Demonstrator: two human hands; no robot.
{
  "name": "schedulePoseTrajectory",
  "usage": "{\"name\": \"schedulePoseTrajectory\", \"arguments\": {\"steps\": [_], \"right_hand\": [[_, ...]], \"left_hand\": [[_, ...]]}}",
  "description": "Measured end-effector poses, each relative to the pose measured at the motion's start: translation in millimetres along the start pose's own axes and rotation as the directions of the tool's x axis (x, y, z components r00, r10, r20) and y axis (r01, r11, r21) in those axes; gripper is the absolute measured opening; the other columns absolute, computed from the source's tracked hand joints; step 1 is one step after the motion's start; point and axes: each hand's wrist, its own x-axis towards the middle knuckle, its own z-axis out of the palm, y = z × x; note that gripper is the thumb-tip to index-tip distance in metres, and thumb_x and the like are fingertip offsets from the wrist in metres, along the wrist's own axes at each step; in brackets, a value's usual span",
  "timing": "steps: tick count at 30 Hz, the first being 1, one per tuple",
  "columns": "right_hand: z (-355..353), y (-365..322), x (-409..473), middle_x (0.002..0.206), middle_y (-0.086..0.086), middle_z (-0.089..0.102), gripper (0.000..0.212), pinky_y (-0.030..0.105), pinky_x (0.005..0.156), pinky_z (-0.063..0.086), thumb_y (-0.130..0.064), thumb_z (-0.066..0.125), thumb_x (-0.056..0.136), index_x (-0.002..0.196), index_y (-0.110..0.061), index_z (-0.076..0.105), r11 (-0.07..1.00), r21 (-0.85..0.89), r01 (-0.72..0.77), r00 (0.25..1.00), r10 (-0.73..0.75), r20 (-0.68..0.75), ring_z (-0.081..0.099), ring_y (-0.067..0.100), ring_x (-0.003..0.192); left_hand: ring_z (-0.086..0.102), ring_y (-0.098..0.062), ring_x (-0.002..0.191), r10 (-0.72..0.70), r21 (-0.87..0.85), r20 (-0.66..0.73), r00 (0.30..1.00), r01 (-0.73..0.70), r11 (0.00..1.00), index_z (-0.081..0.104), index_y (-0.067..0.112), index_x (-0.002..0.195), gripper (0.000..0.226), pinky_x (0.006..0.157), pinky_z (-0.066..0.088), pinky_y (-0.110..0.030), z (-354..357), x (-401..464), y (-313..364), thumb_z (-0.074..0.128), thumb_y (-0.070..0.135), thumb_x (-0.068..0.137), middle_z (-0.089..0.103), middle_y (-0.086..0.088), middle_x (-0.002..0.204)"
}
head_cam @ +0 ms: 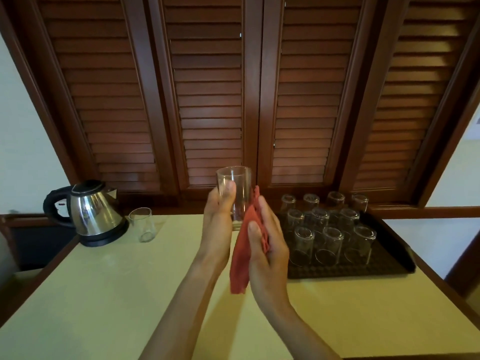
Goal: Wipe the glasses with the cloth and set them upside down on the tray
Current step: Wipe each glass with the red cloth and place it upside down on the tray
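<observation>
My left hand (217, 224) grips a clear glass (237, 189) upright, mouth up, above the middle of the table. My right hand (267, 245) holds a red cloth (242, 258) against the glass's right side; the cloth hangs down between my hands. A dark tray (389, 266) sits at the right with several glasses (330, 245) standing upside down on it. One more glass (143, 224) stands upright on the table next to the kettle.
A steel electric kettle (91, 213) with a black handle and base stands at the table's back left. Cream tabletop (117, 294) spreads in front of me. Wooden louvred shutters (207, 100) rise behind the table.
</observation>
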Motion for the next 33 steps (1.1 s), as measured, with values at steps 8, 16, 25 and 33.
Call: {"name": "schedulePoseTrajectory", "arguments": {"steps": [8,16,25,33], "right_hand": [[-4,6,24,0.15,-0.008,0.049,0.044,0.017,0.11,0.039,-0.03,0.048,0.103,0.147,-0.025,0.048,0.992,-0.101,0.073,0.996,-0.078,-0.046,0.046,-0.001,0.137],[-15,11,52,0.141,0.003,0.06,0.045,0.042,0.11,0.047,-0.035,0.046,0.104,0.146,-0.021,0.051,0.998,-0.021,0.056,0.993,-0.058,-0.107,0.058,0.016,0.129],[-12,6,48,0.147,-0.006,0.053,0.046,0.031,0.111,0.045,-0.03,0.045,0.105,0.149,-0.018,0.046,0.993,-0.067,0.1,0.991,-0.105,-0.084,0.052,0.006,0.134],[-9,11,44,0.149,-0.006,0.051,0.045,0.034,0.115,0.041,-0.026,0.046,0.105,0.149,-0.017,0.045,0.991,-0.083,0.103,0.991,-0.109,-0.073,0.047,0.006,0.139]], "left_hand": [[0.065,-0.02,0.122,-0.044,0.064,0.062,0.997,0.04,0.997,0.057,0.031,0.14,0.053,0.094,0.058,-0.033,7,-2,-5,0.033,0.064,0.106,0.065,-0.003,0.133],[0.069,-0.013,0.115,0.028,0.057,0.113,0.993,-0.035,0.998,0.067,0.03,0.132,0.05,0.085,0.062,-0.028,13,-13,-11,0.044,0.057,0.096,0.071,-0.001,0.125],[0.066,-0.018,0.122,-0.011,0.093,0.146,0.989,-0.003,0.996,0.059,0.035,0.139,0.059,0.088,0.06,-0.03,11,-12,-7,0.045,0.069,0.094,0.064,-0.001,0.135],[0.071,-0.014,0.111,-0.015,0.089,0.067,0.998,0.009,0.996,0.063,0.027,0.13,0.046,0.091,0.059,-0.035,6,-11,-8,0.037,0.055,0.104,0.075,0.004,0.118]]}}
